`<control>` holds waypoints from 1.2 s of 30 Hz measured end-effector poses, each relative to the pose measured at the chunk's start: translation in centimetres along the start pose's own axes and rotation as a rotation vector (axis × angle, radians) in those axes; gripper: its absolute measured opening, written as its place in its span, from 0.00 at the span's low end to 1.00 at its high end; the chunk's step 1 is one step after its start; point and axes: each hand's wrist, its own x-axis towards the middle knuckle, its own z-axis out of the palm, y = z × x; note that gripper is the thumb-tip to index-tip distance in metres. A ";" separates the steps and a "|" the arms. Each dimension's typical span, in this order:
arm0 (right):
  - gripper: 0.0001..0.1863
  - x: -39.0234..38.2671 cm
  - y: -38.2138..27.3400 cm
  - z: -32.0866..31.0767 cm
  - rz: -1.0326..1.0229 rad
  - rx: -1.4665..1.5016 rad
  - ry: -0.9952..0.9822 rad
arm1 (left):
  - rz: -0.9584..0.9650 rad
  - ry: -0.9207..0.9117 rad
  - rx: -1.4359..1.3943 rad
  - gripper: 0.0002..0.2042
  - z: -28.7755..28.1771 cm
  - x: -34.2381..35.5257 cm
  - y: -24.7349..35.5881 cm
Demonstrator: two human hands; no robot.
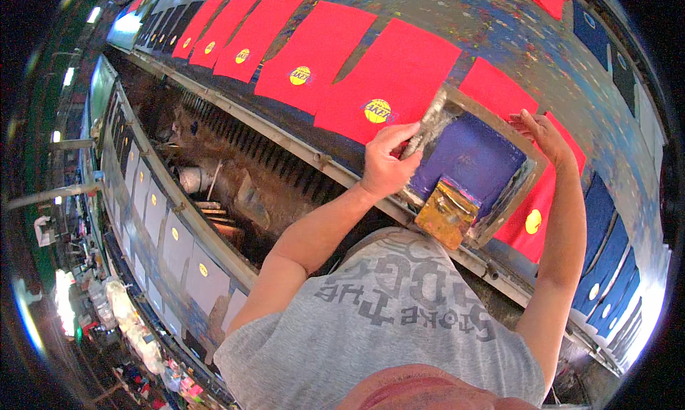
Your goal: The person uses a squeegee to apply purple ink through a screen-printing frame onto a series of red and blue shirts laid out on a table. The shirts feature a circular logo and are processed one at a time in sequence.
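Note:
A screen-printing frame (515, 131) with a blue mesh centre lies tilted over the red fabric pieces at my middle right. My left hand (392, 157) is closed on its left bar, fingers wrapped round the edge. My right hand (540, 135) holds the far right bar, its fingertips partly curled over it. A yellow, ink-smeared squeegee or scraper (448, 211) rests at the frame's near end, beside my body. Red fabric pieces (385, 60) with round yellow prints run in a row to the left. Another red piece (524, 231) with a yellow spot shows right of the frame.
A long paint-spattered table (494, 32) curves away, with a metal rail (242, 132) along its near edge. Dark blue pieces (596, 260) lie at the right. Behind a littered gap, a second table holds grey pieces (196, 267). Lamps and clutter line the far left.

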 end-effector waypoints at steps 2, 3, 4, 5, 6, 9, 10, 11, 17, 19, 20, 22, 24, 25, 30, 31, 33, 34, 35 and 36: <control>0.38 -0.1 0.1 -0.2 0.006 -0.162 0.035 | -0.216 0.038 -0.150 0.27 -1.4 0.1 0.9; 0.38 -0.1 0.2 -0.1 0.004 -0.219 0.063 | -0.194 0.072 -0.166 0.27 -2.5 0.1 1.3; 0.37 -0.1 0.4 0.0 -0.055 -0.233 0.050 | -0.198 0.102 -0.200 0.28 -3.8 0.2 1.8; 0.36 -0.1 0.7 0.4 -0.112 -0.226 0.056 | -0.214 0.183 -0.245 0.29 -5.1 -0.1 2.3; 0.35 -0.2 1.0 0.8 -0.136 -0.230 0.067 | -0.246 0.262 -0.315 0.29 -6.5 -0.6 2.8; 0.25 -0.4 2.3 2.6 -0.162 -0.201 0.170 | -0.199 0.391 -0.104 0.32 -11.3 -1.4 3.9; 0.25 -0.5 2.9 3.2 -0.246 -0.244 0.228 | -0.252 0.446 -0.075 0.33 -12.8 -1.3 4.0; 0.25 -0.7 3.4 4.0 -0.328 -0.296 0.303 | -0.287 0.516 -0.052 0.31 -13.9 -1.3 4.2; 0.20 -5.6 3.2 5.5 -0.360 -0.268 0.554 | -0.244 0.607 -0.201 0.32 -18.6 -0.1 2.9; 0.19 -8.5 2.3 6.8 -0.362 -0.256 0.650 | -0.248 0.619 -0.250 0.34 -19.5 0.2 1.7; 0.18 -10.3 1.7 7.6 -0.353 -0.207 0.679 | -0.256 0.612 -0.248 0.34 -19.9 0.3 1.0; 0.17 -13.8 0.9 9.3 -0.319 -0.185 0.701 | -0.266 0.594 -0.241 0.34 -20.3 0.2 -0.2; 0.17 -16.8 -0.1 12.1 -0.279 -0.219 0.696 | -0.245 0.588 -0.243 0.33 -20.6 0.1 -1.2; 0.17 -18.1 -0.5 13.9 -0.291 -0.242 0.668 | -0.269 0.599 -0.263 0.34 -20.6 0.0 -1.6; 0.24 -24.5 -1.9 24.0 -0.355 -0.454 0.510 | -0.258 0.520 -0.368 0.34 -20.8 0.6 -3.5; 0.24 -26.2 -2.1 26.0 -0.264 -0.481 0.398 | -0.271 0.515 -0.361 0.33 -21.1 0.6 -3.8; 0.25 -28.6 -2.4 30.0 -0.213 -0.535 0.246 | -0.277 0.514 -0.358 0.33 -21.4 0.6 -4.2; 0.27 -29.5 -2.5 31.6 -0.206 -0.573 0.172 | -0.259 0.492 -0.376 0.33 -21.4 0.6 -4.3; 0.30 -30.4 -2.5 33.0 -0.189 -0.599 0.162 | -0.247 0.483 -0.391 0.34 -21.3 0.7 -4.4; 0.32 -31.1 -2.5 34.3 -0.152 -0.614 0.134 | -0.249 0.468 -0.405 0.34 -21.2 1.0 -4.5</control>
